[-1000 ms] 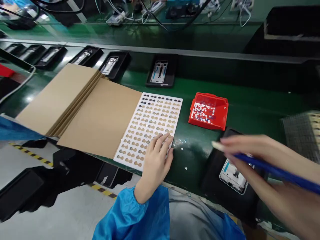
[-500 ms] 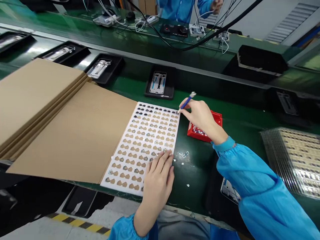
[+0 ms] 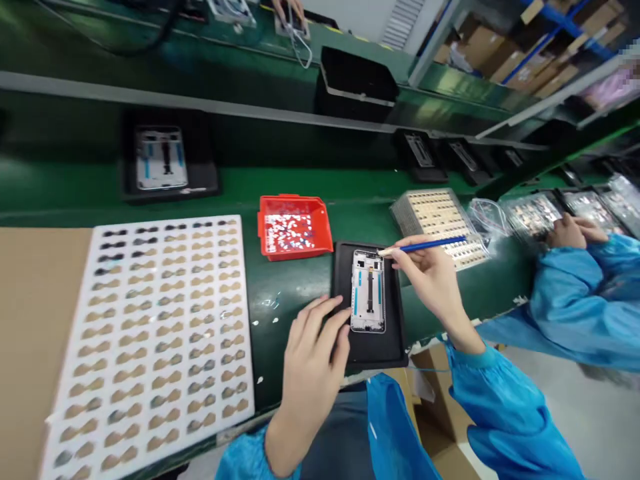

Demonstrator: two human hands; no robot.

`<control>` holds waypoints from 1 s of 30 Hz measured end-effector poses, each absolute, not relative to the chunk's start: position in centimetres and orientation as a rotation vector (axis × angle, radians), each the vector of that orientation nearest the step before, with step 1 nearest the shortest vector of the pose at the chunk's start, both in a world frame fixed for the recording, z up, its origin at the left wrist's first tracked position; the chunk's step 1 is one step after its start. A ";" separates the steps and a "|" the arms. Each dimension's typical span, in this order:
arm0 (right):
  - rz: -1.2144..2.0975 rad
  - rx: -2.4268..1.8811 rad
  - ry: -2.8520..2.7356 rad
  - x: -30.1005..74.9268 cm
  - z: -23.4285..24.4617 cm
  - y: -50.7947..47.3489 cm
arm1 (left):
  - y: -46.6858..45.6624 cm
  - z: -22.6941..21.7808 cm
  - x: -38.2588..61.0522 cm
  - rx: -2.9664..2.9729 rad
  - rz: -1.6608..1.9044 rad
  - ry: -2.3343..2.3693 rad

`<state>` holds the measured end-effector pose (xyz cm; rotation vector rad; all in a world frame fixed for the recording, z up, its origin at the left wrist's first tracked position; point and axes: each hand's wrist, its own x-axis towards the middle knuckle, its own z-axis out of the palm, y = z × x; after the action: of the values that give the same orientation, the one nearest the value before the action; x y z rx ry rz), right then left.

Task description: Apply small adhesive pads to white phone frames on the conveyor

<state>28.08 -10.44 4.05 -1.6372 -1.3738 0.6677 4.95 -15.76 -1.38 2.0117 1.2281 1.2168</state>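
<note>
In my right hand [image 3: 435, 280] is a slim blue pen-like tool [image 3: 433, 243] with a pale tip. That tip sits at the top right edge of a silver phone frame [image 3: 362, 300], which has a dark ribbon strip down its middle and blue strips at the sides. The frame lies in a black tray [image 3: 394, 340]. My left hand [image 3: 315, 360] is spread over the tray's left side, fingertips at the frame's left edge. Whether a small piece is on the tool's tip is too small to tell.
To the left lies a white sheet [image 3: 246, 360] with rows of bow-tie-shaped tan and dark pieces. Behind is a red bin [image 3: 327, 230] of small bits. A stack of clear trays [image 3: 430, 207] stands right. A co-worker's hands [image 3: 575, 230] are at far right.
My view has swung right. My right hand has moved with the tool from the white sheet's top right corner to the phone frame. My left hand has left the sheet for the tray.
</note>
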 end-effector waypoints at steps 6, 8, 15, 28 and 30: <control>0.452 -1.844 -1.625 30.8 1.1 -9.4 | -17.2 -5.0 7.5 2.277 0.950 1.179; 0.401 -1.857 -1.679 30.5 0.8 -9.3 | -17.3 -5.3 7.3 2.297 0.927 1.185; 0.270 -1.871 -1.802 30.0 0.4 -9.6 | -17.3 -4.8 7.3 2.281 0.953 1.213; 0.118 -1.911 -1.839 29.3 -0.2 -9.5 | -17.3 -4.5 7.4 2.273 0.974 1.217; 0.065 -1.944 -1.858 29.3 -0.3 -9.5 | -17.4 -4.4 7.5 2.273 0.968 1.220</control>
<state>29.30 -9.51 -0.35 -1.9438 -1.8582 0.0647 7.46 -17.35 -4.45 2.2730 1.2199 0.9677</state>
